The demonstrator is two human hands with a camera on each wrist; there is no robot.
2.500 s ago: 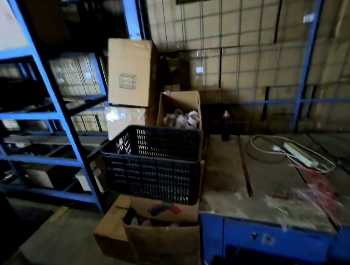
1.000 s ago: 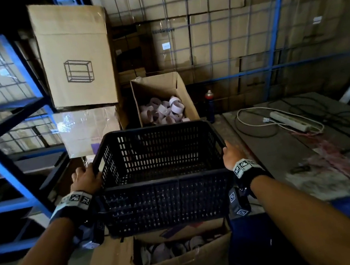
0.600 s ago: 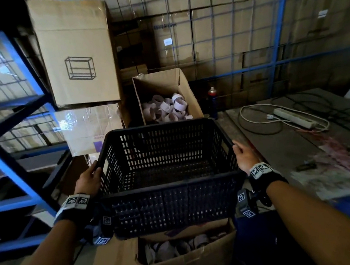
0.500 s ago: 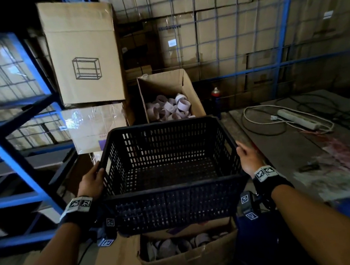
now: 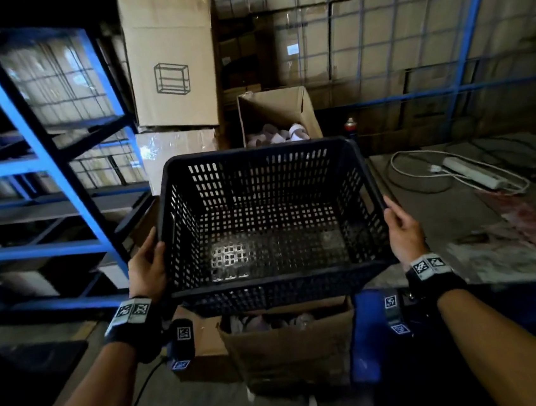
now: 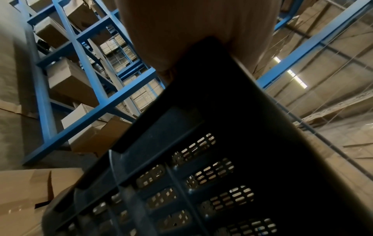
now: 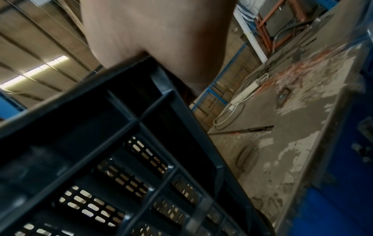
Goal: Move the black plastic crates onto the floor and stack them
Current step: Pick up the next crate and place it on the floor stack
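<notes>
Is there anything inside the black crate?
No, the black crate is empty; the head view shows only its bare perforated floor.

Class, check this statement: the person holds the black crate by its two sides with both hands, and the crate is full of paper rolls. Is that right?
Not quite. The black crate is empty; the head view shows its bare perforated bottom. The rest stands: the left hand and right hand grip its two sides.

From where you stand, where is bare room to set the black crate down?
Bare floor shows at lower left, between the blue rack and the open cardboard box. The workbench has bare room before the power strip. Under the black crate and behind it, boxes crowd.
</notes>
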